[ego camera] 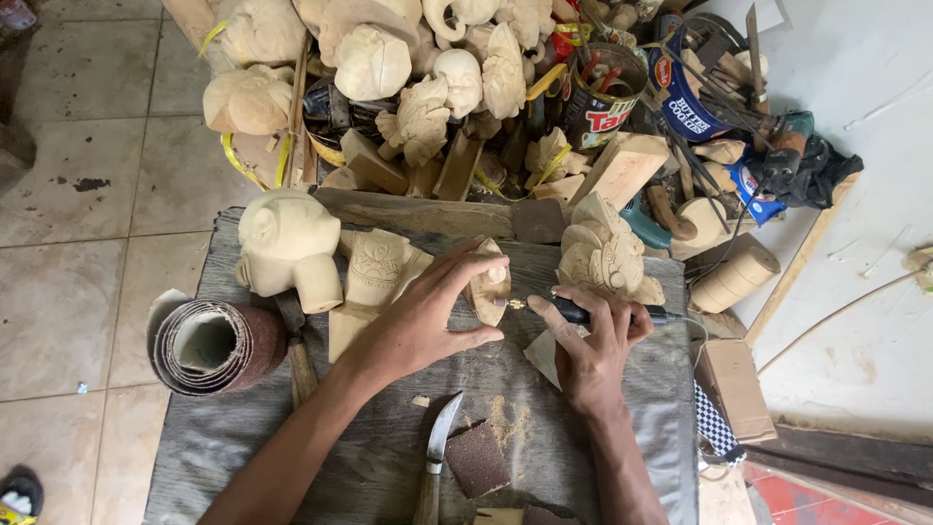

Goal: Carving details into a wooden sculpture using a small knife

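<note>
While the left hand [418, 326] pinches a small carving [489, 282] upright between thumb and fingertips at mid-bench, the right hand [593, 340] is closed around a black rotary tool [583, 312], its bit touching the carving's right side.

Bench [243, 437]: grey weathered board. Left edge borders open tiled floor [78, 243]. Far edge is crowded by a heap of wooden carvings [418, 68], blocks and cans. Right edge meets a cardboard box [736, 389] and a checked cloth.

Open room: bare board at the near left, between the forearms, and near the right corner.

Items on the bench: round wooden head [287, 248], far left; relief panel [374, 282] just beside it, partly under the left hand; sandpaper roll [214, 345] at the left edge; knife [437, 457] and sanding block [476, 459] between the forearms; ornate carving [607, 258] just beyond the right hand.

Hidden or unclear: knife handle cut off by the lower frame; the small carving's subject is hard to make out; tool cord passes behind the right hand.
</note>
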